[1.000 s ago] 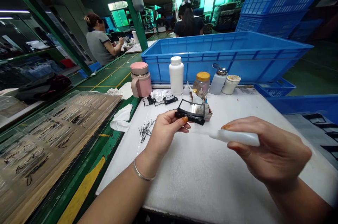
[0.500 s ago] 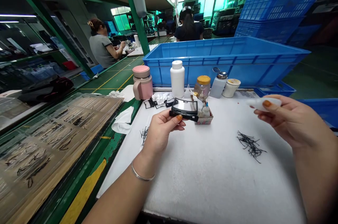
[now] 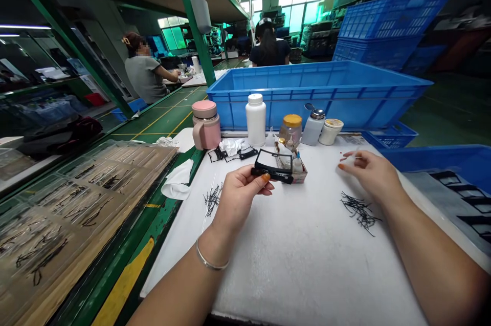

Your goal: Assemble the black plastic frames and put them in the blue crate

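Observation:
Between the thumb and fingers of my left hand [image 3: 245, 188] is a black plastic frame [image 3: 273, 175] with a wide rectangular opening, held tilted above the white tabletop. My right hand [image 3: 368, 172] is low over the table's right side, its fingers closed around what looks like a small white squeeze bottle [image 3: 350, 160], mostly covered by the fingers. Just below that hand lies a loose pile of short black strips [image 3: 359, 211]. Another pile of black strips [image 3: 212, 198] lies left of my left wrist. Behind the held frame stands a small box [image 3: 299, 176] with little nozzle bottles inside.
Along the back stand a pink mug [image 3: 206, 129], a white bottle [image 3: 255, 121], a yellow-lidded jar [image 3: 292, 126], a pump dispenser [image 3: 313, 129] and a white tub [image 3: 330, 132]. A large blue crate [image 3: 322, 95] is behind them. Black frames [image 3: 460, 195] lie at right; a compartment tray [image 3: 146, 154] at left.
My right hand has moved left and slightly down toward the tabletop with the small white bottle. My left hand still holds the frame, nearly unmoved. The view has shifted, showing frames at right.

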`<move>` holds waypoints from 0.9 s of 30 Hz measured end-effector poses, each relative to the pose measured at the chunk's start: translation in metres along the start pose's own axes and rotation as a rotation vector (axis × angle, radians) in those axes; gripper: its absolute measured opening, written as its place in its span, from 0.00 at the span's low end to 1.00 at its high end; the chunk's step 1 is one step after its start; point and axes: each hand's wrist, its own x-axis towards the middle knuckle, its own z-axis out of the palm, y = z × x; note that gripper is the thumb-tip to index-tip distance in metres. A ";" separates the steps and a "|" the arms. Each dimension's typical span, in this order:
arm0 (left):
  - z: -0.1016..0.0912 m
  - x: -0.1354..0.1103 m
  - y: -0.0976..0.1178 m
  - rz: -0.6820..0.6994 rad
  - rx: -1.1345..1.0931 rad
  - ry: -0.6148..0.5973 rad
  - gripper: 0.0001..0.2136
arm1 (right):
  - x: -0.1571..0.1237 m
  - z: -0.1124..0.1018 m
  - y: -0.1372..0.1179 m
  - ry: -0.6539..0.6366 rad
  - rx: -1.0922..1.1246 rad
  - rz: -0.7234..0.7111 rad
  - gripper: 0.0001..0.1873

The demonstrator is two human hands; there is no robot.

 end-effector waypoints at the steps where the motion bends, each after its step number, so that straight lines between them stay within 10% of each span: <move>1: 0.000 0.000 0.000 0.003 0.005 0.002 0.10 | -0.001 -0.003 -0.002 0.025 0.042 -0.007 0.16; 7: -0.006 0.006 -0.003 0.057 0.073 0.033 0.10 | -0.029 -0.025 -0.051 0.467 0.351 -0.218 0.14; 17: -0.014 0.011 -0.003 0.106 0.167 0.093 0.09 | -0.057 0.021 -0.132 -0.216 0.048 -0.449 0.10; 27: -0.011 0.010 -0.007 0.009 0.074 0.007 0.10 | -0.070 0.000 -0.126 0.276 0.498 -0.379 0.07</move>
